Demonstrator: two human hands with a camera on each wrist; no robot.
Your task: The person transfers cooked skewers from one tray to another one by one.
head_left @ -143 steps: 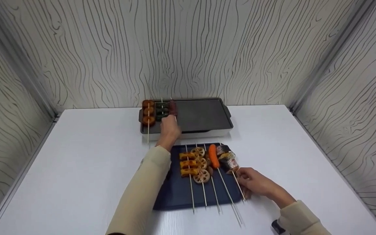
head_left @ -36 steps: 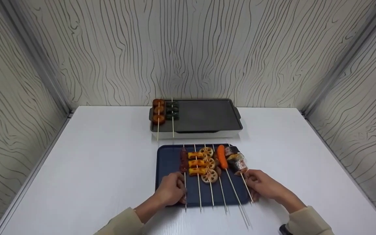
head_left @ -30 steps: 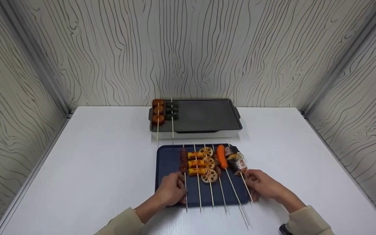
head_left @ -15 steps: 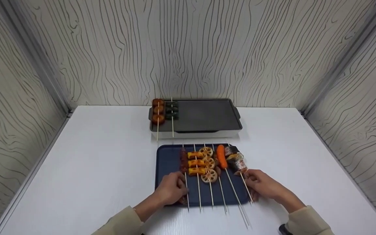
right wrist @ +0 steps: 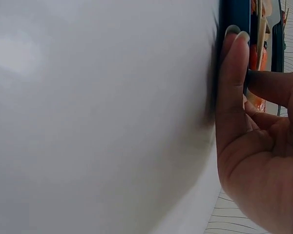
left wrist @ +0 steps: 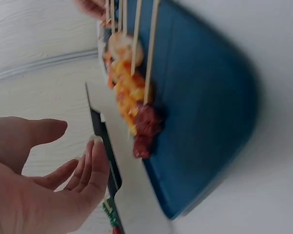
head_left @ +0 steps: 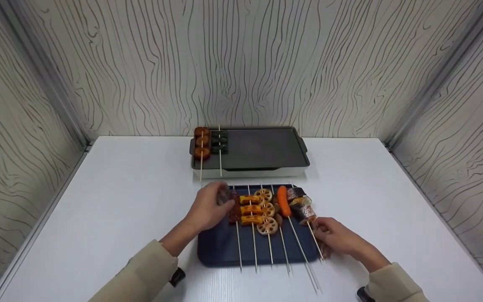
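Note:
The dark red meat skewer [head_left: 233, 217] lies at the left end of a row of skewers on a blue tray [head_left: 216, 247]. Beside its meat, over the tray's far left part, is my left hand [head_left: 208, 207]. In the left wrist view that hand [left wrist: 58, 190] has its thumb and fingers apart, holding nothing, clear of the meat [left wrist: 147, 124]. My right hand [head_left: 338, 237] grips the tray's right edge near the fish skewer [head_left: 302, 207]. The right wrist view shows the thumb over the tray rim [right wrist: 236, 14] and fingers along its outside and underneath.
Behind the tray stands a dark griddle [head_left: 262, 147] bearing a skewer of round brown slices [head_left: 202, 141] and a green skewer [head_left: 219, 144]. Yellow [head_left: 251, 209], lotus-root [head_left: 267, 225], mushroom and orange sausage [head_left: 283, 201] skewers share the tray. Their sticks overhang its front edge.
The meat skewer has come from the griddle to the tray. My left hand has since let go of its stick and moved up and left. The right hand keeps its hold.

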